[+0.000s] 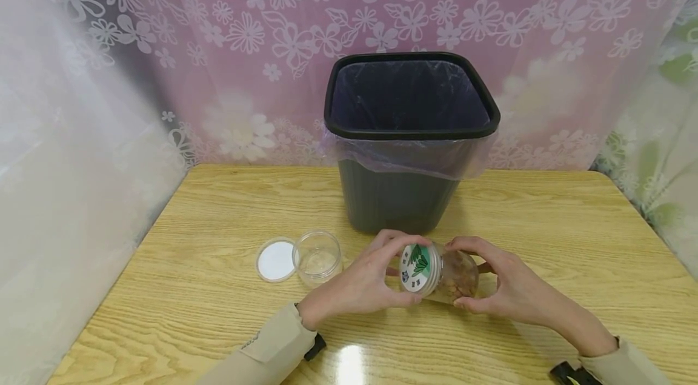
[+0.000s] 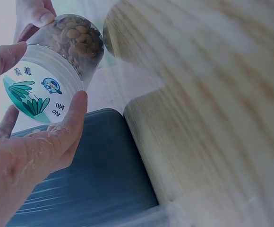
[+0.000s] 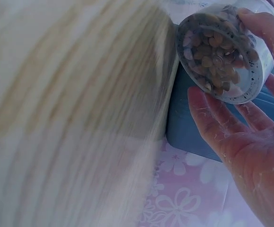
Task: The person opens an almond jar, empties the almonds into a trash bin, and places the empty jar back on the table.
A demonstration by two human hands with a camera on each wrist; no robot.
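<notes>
Both hands hold a clear jar (image 1: 459, 273) of brown, bean-like pieces, tilted on its side over the wooden table. At its lid (image 1: 417, 268), which is pale with green leaves printed on it, my left hand (image 1: 371, 279) grips round the edge with thumb and fingers. My right hand (image 1: 512, 285) holds the body near the base. The pieces (image 2: 78, 38) show through the wall in the left wrist view. From the right wrist side, the jar's round bottom (image 3: 217, 61) faces the camera, thumb and fingertips at its edge.
A dark bin (image 1: 398, 191) lined with a thin purplish bag stands behind the hands. Left of them are an uncovered clear jar (image 1: 311, 279) and a white round lid (image 1: 275, 261), on the wooden table (image 1: 218, 209). Flowered curtains (image 1: 245, 100) hang at the back and sides.
</notes>
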